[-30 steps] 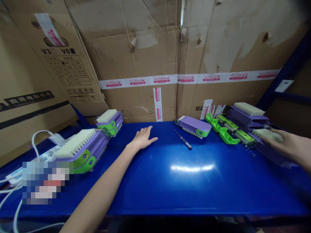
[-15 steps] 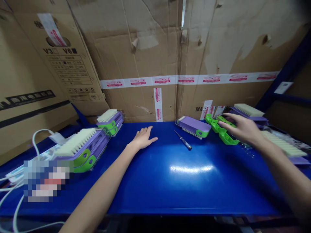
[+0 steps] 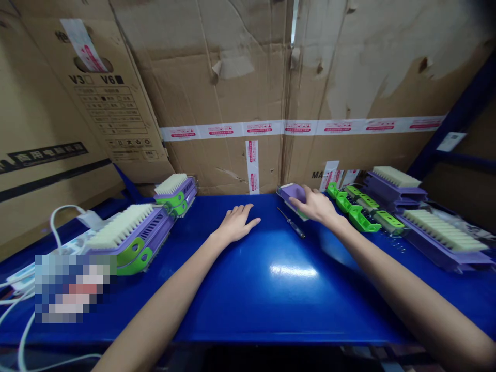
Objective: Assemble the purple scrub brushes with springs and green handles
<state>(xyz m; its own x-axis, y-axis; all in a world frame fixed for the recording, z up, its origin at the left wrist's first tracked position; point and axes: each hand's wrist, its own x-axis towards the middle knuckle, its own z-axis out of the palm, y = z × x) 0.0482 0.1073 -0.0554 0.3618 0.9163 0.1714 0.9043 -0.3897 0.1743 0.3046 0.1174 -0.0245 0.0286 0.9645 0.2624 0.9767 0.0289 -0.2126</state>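
My left hand (image 3: 237, 223) lies flat on the blue table (image 3: 271, 289), fingers spread, holding nothing. My right hand (image 3: 316, 205) reaches to the back middle of the table and closes over a purple and green brush (image 3: 291, 193), which it partly hides. A small screwdriver (image 3: 292, 223) lies on the table just in front of that brush, between my two hands.
Purple and green brushes are stacked at the left (image 3: 127, 237) and back left (image 3: 176, 191). Green parts (image 3: 360, 209) and purple bristle pieces (image 3: 442, 232) lie at the right. Cardboard boxes (image 3: 271, 93) wall the back. White cables (image 3: 23, 310) hang at the left edge.
My right hand swept from the bristle pieces at the far right, past the green parts, onto the brush at the back middle. My left hand shifted slightly right.
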